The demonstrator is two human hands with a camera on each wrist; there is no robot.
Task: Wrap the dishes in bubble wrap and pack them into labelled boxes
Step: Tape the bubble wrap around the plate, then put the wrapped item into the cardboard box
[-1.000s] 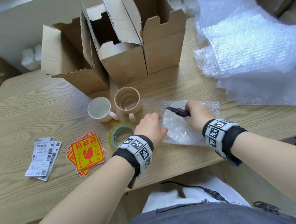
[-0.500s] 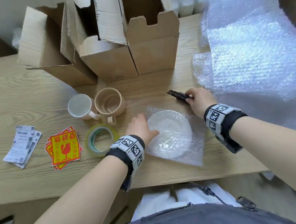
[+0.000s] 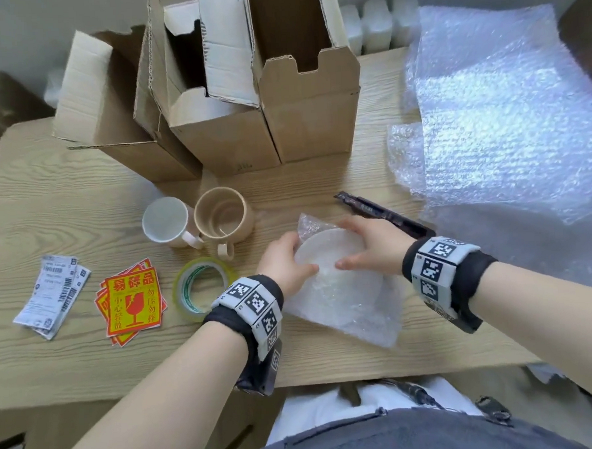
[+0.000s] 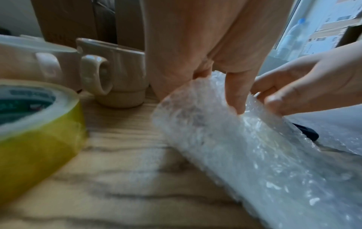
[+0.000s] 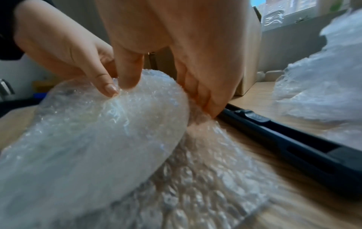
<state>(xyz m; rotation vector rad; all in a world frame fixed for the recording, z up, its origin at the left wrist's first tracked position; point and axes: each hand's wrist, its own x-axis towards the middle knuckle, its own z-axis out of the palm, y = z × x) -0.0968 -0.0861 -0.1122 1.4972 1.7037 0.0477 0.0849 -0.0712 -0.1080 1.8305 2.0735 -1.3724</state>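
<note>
A white plate (image 3: 327,253) lies in a sheet of bubble wrap (image 3: 357,310) at the table's near middle, with its far edge tilted up. My left hand (image 3: 288,260) grips the plate's left far rim through the wrap, thumb on top. On the right far rim, my right hand (image 3: 366,248) pinches plate and wrap in the same way. The wrist views show both thumbs pressing the wrap onto the wrapped plate (image 4: 235,147) (image 5: 98,131), and loose bubble wrap (image 5: 205,170) spread under it. A white mug (image 3: 166,221) and a beige mug (image 3: 224,217) stand unwrapped to the left.
A black utility knife (image 3: 383,213) lies just behind my right hand. A tape roll (image 3: 202,287), red fragile stickers (image 3: 132,300) and printed labels (image 3: 51,295) lie at left. Three open cardboard boxes (image 3: 308,96) stand at the back, and a bubble wrap pile (image 3: 508,110) covers the right.
My right hand carried the knife off the wrap, laid it on the table behind and let go. Both hands now hold the plate's far rim and have tipped it up.
</note>
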